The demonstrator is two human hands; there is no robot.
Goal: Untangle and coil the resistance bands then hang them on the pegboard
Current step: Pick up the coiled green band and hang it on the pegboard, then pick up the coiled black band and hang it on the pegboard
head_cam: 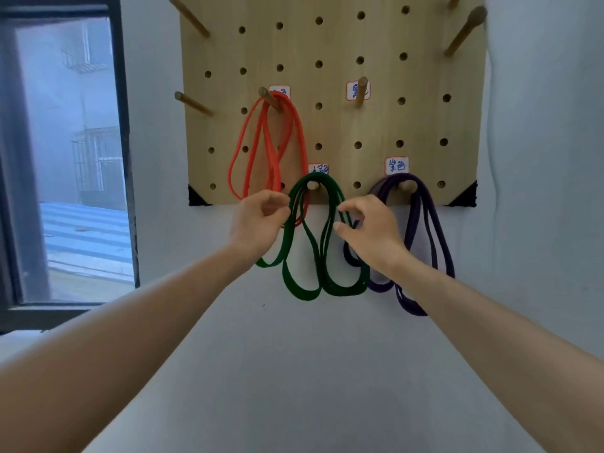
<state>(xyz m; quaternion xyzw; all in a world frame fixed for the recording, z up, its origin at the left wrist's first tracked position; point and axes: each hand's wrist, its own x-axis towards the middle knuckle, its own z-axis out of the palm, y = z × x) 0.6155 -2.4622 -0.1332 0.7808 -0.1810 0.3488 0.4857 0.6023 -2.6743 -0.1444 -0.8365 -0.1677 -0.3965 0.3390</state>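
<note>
A wooden pegboard [333,44] hangs on the wall. A red band [295,125] hangs coiled on an upper left peg. On a lower peg hangs a coiled green band [302,291], and a coiled purple band [434,237] hangs on the peg to its right. My left hand [258,220] is curled against the green band's left strands, just below the board's bottom edge. My right hand [369,230] has thumb and forefinger around the green band's right strands and covers part of the purple coil.
A bare labelled peg [361,90] sticks out above the purple band. More bare pegs stand at the board's top corners and left edge. A dark-framed window [124,125] is at the left. White wall lies below the board.
</note>
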